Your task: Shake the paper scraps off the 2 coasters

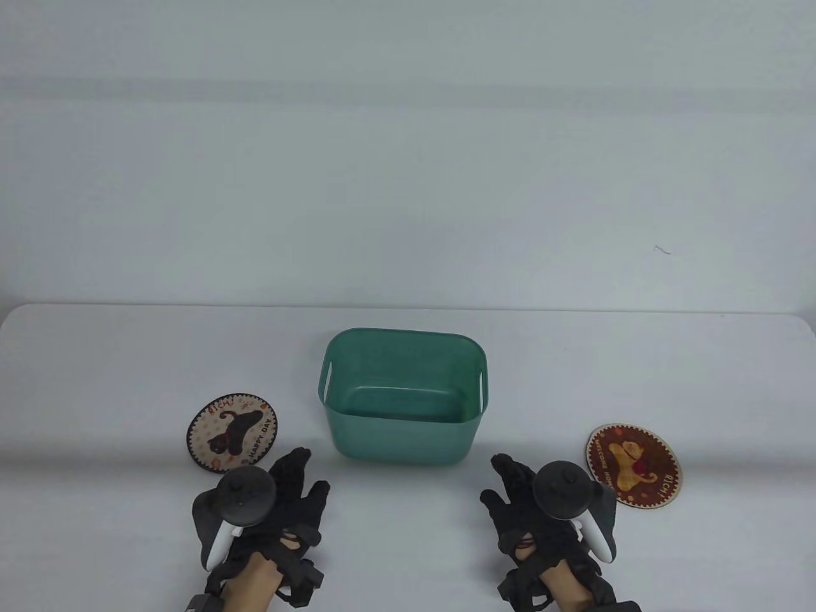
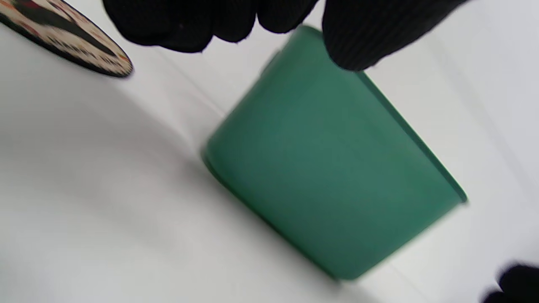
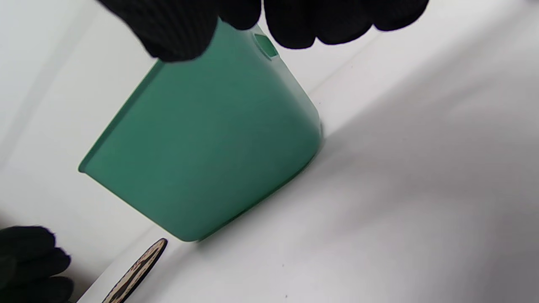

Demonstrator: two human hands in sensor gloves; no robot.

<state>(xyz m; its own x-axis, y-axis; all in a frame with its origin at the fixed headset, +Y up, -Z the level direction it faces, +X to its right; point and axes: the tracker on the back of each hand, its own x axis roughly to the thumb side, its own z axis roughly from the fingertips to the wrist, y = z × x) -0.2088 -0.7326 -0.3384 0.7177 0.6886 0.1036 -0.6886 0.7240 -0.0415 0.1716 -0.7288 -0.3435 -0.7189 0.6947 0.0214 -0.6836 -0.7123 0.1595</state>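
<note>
Two round coasters lie flat on the white table. The left coaster [image 1: 232,431] shows a dark cat on cream; the left wrist view catches its edge [image 2: 67,38], and so does the right wrist view [image 3: 134,271]. The right coaster [image 1: 633,466] is dark red with a yellow dog. I see no paper scraps on either. My left hand [image 1: 299,484] hovers just right of and in front of the left coaster, fingers relaxed and holding nothing. My right hand [image 1: 510,488] hovers left of the right coaster, also relaxed and empty. Both wrist views show only black fingertips [image 2: 181,21] [image 3: 177,25] at the top.
A green plastic bin [image 1: 401,440] with side handle slots stands between the coasters, just beyond both hands; its outer wall [image 2: 332,168] [image 3: 206,155] fills the wrist views. I see nothing inside it. The table's far edge [image 1: 408,308] runs behind the bin.
</note>
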